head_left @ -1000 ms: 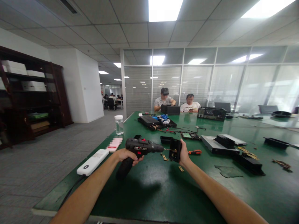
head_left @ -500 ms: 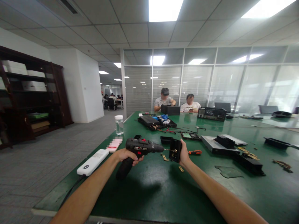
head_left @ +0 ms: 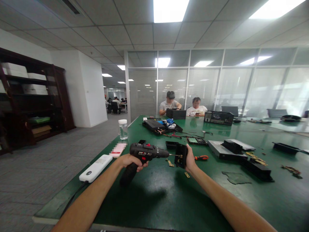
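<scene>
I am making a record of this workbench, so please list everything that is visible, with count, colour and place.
cordless drill: 1, black with red, in left hand, bit against the black part
black part: 1, black, in right hand, above the table
table: 1, green, foreground
power strip: 1, white, left table edge
jar: 1, clear with white lid, left edge, farther back
screwdriver: 1, orange handle, right of the black part
brass pieces: a few, on table below the drill bit
black casings: several, right side of table
radio-like unit: 1, dark, far end
people: 2, seated at far end
cabinet: 1, dark wood, left wall
left hand: grip closed on drill handle
right hand: grip closed on black part
</scene>
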{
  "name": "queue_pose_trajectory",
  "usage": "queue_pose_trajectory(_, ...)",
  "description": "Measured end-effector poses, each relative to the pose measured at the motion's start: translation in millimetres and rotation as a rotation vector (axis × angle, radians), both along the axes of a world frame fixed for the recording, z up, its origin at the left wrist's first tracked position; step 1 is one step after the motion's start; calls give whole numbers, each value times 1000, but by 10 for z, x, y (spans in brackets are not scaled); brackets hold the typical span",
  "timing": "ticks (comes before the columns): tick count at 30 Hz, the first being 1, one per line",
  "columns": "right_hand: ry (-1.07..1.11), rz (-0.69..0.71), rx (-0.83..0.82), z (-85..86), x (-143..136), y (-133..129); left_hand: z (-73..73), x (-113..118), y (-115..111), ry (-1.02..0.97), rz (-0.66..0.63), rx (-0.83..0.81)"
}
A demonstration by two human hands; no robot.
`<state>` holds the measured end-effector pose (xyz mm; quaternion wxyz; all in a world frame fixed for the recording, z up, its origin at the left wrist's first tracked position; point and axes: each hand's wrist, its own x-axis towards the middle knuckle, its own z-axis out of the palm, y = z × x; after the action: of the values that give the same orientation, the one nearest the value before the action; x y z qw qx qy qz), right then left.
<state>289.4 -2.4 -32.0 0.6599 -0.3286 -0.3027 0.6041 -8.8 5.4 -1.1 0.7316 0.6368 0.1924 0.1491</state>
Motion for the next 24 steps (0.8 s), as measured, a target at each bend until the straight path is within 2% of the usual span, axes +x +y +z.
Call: queue_pose_trajectory(24,12,16,15,-27,15,21,-13,0,13,-23,-21,1)
